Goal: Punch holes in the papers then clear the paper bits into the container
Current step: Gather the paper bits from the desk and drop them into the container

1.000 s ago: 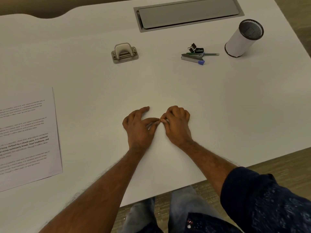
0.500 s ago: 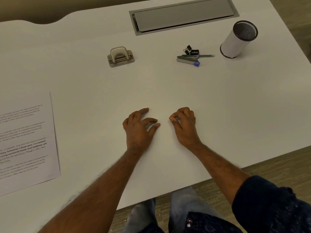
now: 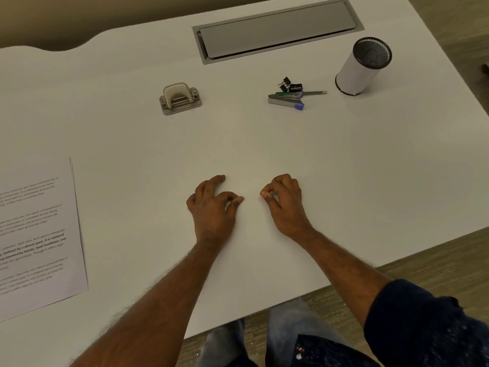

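Observation:
My left hand (image 3: 213, 205) rests on the white table (image 3: 344, 181) near its front edge, fingers loosely bent and holding nothing. A short gap to its right, my right hand (image 3: 284, 201) has its fingers curled, with thumb and fingertips pinched together on something pale and tiny, which looks like paper bits. The grey hole punch (image 3: 180, 98) stands far back, left of centre. Printed papers (image 3: 37, 234) lie flat at the left edge. The white cylindrical container (image 3: 363, 66) with a dark mesh inside stands at the back right.
A stapler with a blue tip (image 3: 285, 99), black binder clips (image 3: 289, 84) and a thin pen lie between the punch and the container. A grey cable hatch (image 3: 277, 30) is set into the table's far side. My knees show below the front edge.
My two hands, fingertips touching a second ago, have drawn apart. The right hand has moved right with its pinch kept; the left has stayed in place.

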`<act>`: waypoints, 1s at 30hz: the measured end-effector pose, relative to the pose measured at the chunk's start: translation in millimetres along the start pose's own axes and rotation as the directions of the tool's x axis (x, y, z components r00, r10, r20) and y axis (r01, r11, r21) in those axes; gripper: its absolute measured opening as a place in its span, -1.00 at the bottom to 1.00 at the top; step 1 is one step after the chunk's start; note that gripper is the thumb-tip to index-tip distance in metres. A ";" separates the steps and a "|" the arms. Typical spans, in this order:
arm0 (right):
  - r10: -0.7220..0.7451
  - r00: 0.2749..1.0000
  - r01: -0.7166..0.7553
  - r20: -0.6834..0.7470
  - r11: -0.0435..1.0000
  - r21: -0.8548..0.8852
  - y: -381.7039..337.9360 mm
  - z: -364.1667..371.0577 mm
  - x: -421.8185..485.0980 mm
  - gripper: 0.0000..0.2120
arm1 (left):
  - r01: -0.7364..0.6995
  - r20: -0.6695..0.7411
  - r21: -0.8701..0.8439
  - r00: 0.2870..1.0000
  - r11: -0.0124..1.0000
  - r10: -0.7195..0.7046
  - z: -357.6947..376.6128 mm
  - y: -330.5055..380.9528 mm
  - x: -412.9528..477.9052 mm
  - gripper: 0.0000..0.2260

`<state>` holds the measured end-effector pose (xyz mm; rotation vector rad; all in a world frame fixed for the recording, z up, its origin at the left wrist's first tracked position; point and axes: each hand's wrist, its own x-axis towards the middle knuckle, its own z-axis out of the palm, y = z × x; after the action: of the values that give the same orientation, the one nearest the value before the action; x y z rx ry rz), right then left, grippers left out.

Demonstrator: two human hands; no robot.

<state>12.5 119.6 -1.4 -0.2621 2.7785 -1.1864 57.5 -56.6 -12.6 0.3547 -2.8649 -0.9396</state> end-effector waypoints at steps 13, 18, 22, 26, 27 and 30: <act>0.015 0.999 -0.016 0.032 0.999 0.039 -1.3 -22.7 5.4 -0.94 | -0.060 0.113 -0.017 0.992 0.998 0.062 -5.8 6.3 8.5 -0.89; 0.040 0.999 -0.042 0.032 0.997 0.070 -1.0 -34.7 11.7 -0.94 | -0.112 0.124 -0.083 0.985 0.990 0.122 -3.1 35.4 22.8 -0.89; 0.069 0.997 -0.072 0.022 0.988 0.138 -1.9 -51.0 20.5 -0.91 | -0.037 0.144 -0.282 0.986 0.959 0.080 -0.5 69.2 44.7 -0.89; 0.110 0.994 -0.105 -0.014 0.975 0.197 -2.3 -77.9 37.8 -0.88 | 0.076 0.209 -0.433 0.978 0.898 0.018 0.7 109.1 71.2 -0.90; 0.118 0.992 -0.109 -0.032 0.971 0.212 -2.2 -86.6 44.3 -0.89 | 0.090 0.219 -0.441 0.976 0.893 0.009 1.6 119.6 79.0 -0.89; 0.145 0.985 -0.115 -0.092 0.955 0.272 -1.5 -115.0 68.0 -0.94 | 0.071 0.231 -0.456 0.972 0.887 0.041 4.6 152.5 103.9 -0.86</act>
<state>-73.1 186.1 76.7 0.0119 2.6333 -1.5608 -72.3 38.9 77.3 0.2271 -2.7013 -1.7214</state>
